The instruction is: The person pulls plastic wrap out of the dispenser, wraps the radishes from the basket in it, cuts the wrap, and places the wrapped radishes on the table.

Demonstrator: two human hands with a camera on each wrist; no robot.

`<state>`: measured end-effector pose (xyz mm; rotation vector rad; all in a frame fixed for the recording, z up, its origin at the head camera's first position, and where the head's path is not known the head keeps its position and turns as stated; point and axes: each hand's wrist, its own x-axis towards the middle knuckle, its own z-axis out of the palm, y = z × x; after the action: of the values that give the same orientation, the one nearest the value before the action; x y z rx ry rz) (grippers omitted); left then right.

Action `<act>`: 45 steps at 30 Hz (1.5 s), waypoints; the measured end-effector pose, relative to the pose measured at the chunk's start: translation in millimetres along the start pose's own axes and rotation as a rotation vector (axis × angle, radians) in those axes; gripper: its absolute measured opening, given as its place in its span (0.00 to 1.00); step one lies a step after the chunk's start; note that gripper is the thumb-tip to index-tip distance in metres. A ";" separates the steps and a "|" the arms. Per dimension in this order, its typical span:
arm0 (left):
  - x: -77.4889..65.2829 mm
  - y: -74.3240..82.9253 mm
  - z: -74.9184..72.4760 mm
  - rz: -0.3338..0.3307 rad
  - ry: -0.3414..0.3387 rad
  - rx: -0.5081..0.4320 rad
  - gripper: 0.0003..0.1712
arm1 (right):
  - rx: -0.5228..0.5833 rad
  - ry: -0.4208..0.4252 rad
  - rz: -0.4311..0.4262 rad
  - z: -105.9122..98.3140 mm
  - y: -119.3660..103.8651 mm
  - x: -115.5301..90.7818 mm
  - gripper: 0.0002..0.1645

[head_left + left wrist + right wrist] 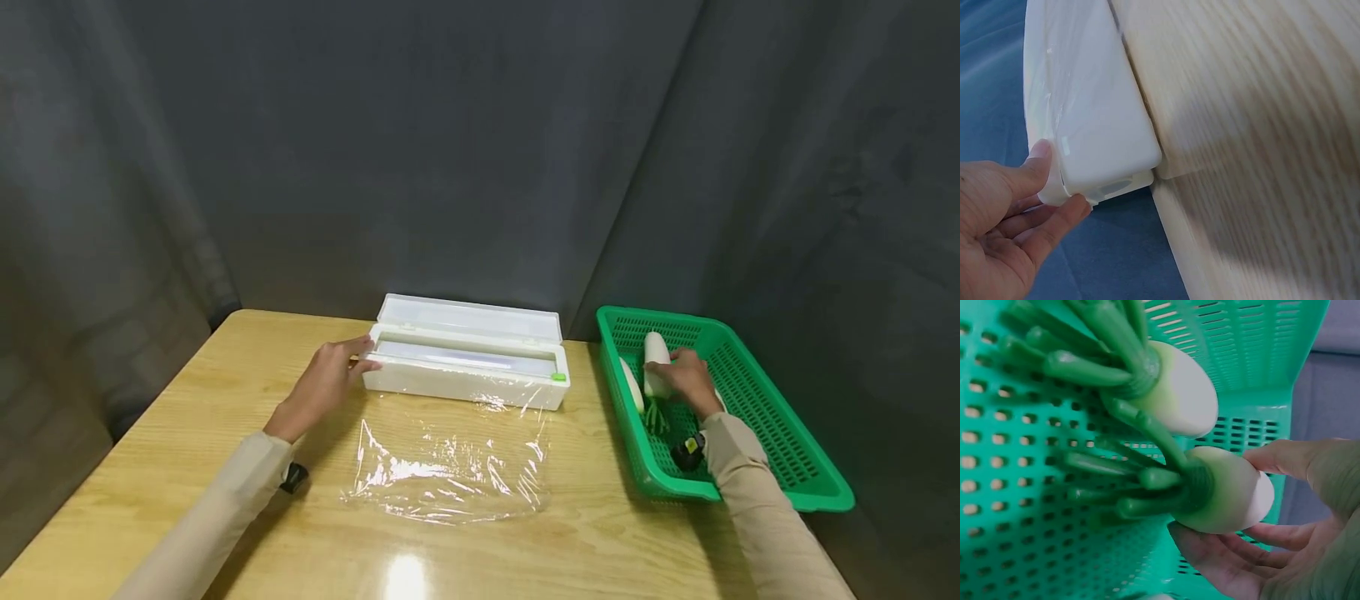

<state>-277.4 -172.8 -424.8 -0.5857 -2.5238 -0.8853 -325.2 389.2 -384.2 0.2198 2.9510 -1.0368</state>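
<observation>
My left hand (324, 385) grips the left end of a white cling film dispenser (465, 385) whose lid (471, 317) is raised. In the left wrist view, the thumb and fingers pinch the corner of that dispenser (1100, 125). From its front, a sheet of clear cling film (450, 467) spreads over the wooden table. Inside the green basket, my right hand (686, 379) holds a white radish (656, 350) between thumb and fingers. Its cut green stems (1147, 478) show in the right wrist view. Beside it lies a second radish (1185, 394).
The green plastic basket (795, 417) stands at the table's right side, with a dark round thing (686, 454) near its front wall, partly hidden by the wrist. A dark curtain (450, 150) hangs behind the wooden table (247, 375).
</observation>
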 end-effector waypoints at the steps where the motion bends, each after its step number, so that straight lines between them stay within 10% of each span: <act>1: 2.6 0.4 -0.6 -0.005 -0.001 -0.003 0.25 | -0.013 0.023 -0.013 -1.7 -1.9 -0.6 0.40; 45: 0.1 0.0 -1.0 -0.014 0.011 0.003 0.23 | -0.153 0.288 -0.472 -9.2 -68.9 -29.1 0.35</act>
<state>-277.3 -173.4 -424.0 -0.5611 -2.5216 -0.8869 -305.2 338.0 -332.7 -0.3809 3.4229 -0.8581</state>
